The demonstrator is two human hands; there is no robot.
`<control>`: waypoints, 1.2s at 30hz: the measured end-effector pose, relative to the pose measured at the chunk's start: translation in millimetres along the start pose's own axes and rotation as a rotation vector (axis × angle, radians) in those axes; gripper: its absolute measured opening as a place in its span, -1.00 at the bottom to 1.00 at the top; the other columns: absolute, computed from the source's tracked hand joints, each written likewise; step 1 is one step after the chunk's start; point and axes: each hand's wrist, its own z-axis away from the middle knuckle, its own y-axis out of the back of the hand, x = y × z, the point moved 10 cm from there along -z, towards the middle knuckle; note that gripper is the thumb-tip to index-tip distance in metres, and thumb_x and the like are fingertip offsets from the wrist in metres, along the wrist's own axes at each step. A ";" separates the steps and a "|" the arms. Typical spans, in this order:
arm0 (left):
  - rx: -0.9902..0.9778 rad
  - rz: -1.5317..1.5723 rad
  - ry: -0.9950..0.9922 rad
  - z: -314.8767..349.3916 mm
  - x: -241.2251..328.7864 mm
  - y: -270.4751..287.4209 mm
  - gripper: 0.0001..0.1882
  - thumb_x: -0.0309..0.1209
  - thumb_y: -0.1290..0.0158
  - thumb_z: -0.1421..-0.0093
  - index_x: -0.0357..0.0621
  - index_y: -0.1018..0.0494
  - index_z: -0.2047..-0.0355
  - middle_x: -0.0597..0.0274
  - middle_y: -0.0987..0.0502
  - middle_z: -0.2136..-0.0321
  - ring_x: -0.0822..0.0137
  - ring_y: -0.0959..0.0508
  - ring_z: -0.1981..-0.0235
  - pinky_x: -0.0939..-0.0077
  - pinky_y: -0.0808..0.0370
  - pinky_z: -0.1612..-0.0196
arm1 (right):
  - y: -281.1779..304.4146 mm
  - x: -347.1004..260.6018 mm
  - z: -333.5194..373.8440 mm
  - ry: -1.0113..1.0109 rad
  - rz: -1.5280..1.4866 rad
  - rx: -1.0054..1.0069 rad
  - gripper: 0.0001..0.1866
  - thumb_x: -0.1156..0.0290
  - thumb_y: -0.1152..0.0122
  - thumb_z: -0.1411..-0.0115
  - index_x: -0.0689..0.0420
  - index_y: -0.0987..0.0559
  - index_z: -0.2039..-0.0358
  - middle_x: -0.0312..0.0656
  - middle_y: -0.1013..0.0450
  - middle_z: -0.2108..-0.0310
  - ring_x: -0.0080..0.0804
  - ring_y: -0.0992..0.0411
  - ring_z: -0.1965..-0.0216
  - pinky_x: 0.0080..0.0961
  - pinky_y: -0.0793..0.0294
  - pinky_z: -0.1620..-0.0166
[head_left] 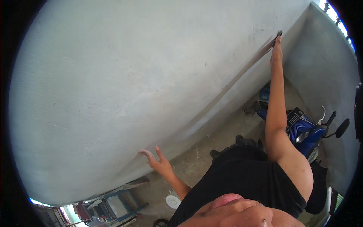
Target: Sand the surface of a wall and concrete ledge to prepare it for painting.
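Note:
A large pale grey-white wall [124,75] with scuffs and small dark marks fills most of the head view. My right hand [277,47] is stretched far up toward the wall's right end, closed on a small dark flat block [280,33] held at the wall's surface. Its exact kind cannot be made out, and part of it is hidden by the fingers. Lower down, my left hand [160,164] is empty, thumb and fingers apart. Those fingertips look whitish and are at or very near the wall; I cannot tell whether they touch.
A blue motorbike [302,128] with a mirror stands at the right, beside a second grey wall [321,56] that meets the first at a corner. Below my left arm is a round white bucket [173,200]. A blue-framed table [118,206] stands at lower left on the concrete floor [193,153].

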 end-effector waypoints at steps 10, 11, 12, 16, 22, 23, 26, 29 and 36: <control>-0.080 0.213 0.017 -11.1 -4.3 5.6 -0.23 -0.14 -0.07 -0.42 -0.48 -0.09 -0.39 -0.22 -0.09 -0.44 0.06 -0.10 -0.48 0.32 -0.06 -0.46 | -5.8 -25.6 -10.0 0.125 0.175 -0.053 -0.03 -0.33 0.27 -0.42 0.26 0.02 -0.49 0.03 0.19 -0.54 -0.15 0.25 -0.56 -0.33 0.25 -0.51; -0.086 0.185 0.011 -12.1 -4.3 6.4 -0.23 -0.15 -0.07 -0.43 -0.47 -0.08 -0.40 -0.21 -0.09 -0.44 0.06 -0.10 -0.48 0.30 -0.05 -0.46 | -5.7 -31.8 -15.2 0.100 0.167 -0.034 -0.03 -0.33 0.28 -0.42 0.26 0.02 -0.49 0.04 0.19 -0.54 -0.14 0.25 -0.56 -0.33 0.25 -0.51; -0.090 0.187 0.016 -11.6 -4.0 5.9 -0.23 -0.15 -0.07 -0.43 -0.47 -0.08 -0.40 -0.21 -0.09 -0.44 0.06 -0.10 -0.48 0.30 -0.05 -0.46 | -6.5 -34.4 -16.0 0.083 0.175 -0.027 -0.04 -0.33 0.29 -0.42 0.26 0.02 -0.49 0.05 0.19 -0.54 -0.13 0.25 -0.55 -0.32 0.24 -0.51; -0.091 0.170 0.011 -11.0 -2.7 8.3 -0.24 -0.15 -0.06 -0.43 -0.45 -0.08 -0.40 -0.20 -0.09 -0.44 0.06 -0.09 -0.48 0.30 -0.05 -0.46 | -34.6 -51.3 12.8 0.279 0.360 -0.151 -0.06 -0.31 0.33 -0.43 0.26 0.02 -0.49 0.08 0.20 -0.54 -0.09 0.25 -0.55 -0.30 0.22 -0.51; -0.098 0.106 0.004 -10.5 -1.1 7.3 -0.22 -0.08 -0.05 -0.43 -0.43 -0.08 -0.41 -0.20 -0.10 -0.44 0.05 -0.08 -0.48 0.28 -0.05 -0.47 | -54.6 -71.2 14.6 0.503 0.509 -0.186 -0.09 -0.28 0.38 -0.45 0.25 0.02 -0.49 0.14 0.21 -0.53 -0.03 0.26 -0.55 -0.26 0.19 -0.51; -0.086 0.049 -0.030 -10.4 2.3 8.3 -0.21 -0.06 -0.04 -0.42 -0.42 -0.08 -0.41 -0.20 -0.10 -0.43 0.04 -0.08 -0.48 0.27 -0.05 -0.47 | -54.2 -75.2 5.0 0.484 0.495 -0.168 -0.09 -0.28 0.39 -0.46 0.25 0.02 -0.49 0.15 0.22 -0.53 -0.02 0.26 -0.55 -0.26 0.19 -0.51; -0.069 -0.010 -0.072 -9.2 7.6 8.8 -0.20 -0.04 -0.04 -0.42 -0.42 -0.09 -0.40 -0.23 -0.11 -0.42 0.02 -0.07 -0.48 0.26 -0.04 -0.47 | -70.2 -81.8 15.0 0.552 0.569 -0.202 -0.11 -0.27 0.42 -0.47 0.25 0.02 -0.49 0.18 0.22 -0.53 0.01 0.26 -0.55 -0.24 0.17 -0.51; -0.061 -0.016 -0.066 -8.5 9.4 7.6 -0.20 -0.05 -0.04 -0.42 -0.43 -0.08 -0.41 -0.24 -0.10 -0.43 0.02 -0.07 -0.48 0.25 -0.04 -0.47 | -94.6 -74.5 74.1 0.683 0.683 -0.258 -0.14 -0.24 0.44 -0.48 0.23 0.00 -0.48 0.21 0.22 -0.52 0.05 0.25 -0.54 -0.21 0.13 -0.50; -0.095 -0.085 -0.077 -6.2 13.7 7.8 -0.18 -0.08 -0.05 -0.41 -0.42 -0.02 -0.43 -0.25 -0.05 -0.44 -0.01 -0.03 -0.49 0.23 -0.02 -0.48 | -61.3 -94.4 31.2 0.469 0.511 -0.195 -0.15 -0.24 0.45 -0.48 0.24 -0.03 -0.47 0.21 0.23 -0.52 0.00 0.28 -0.55 -0.24 0.14 -0.50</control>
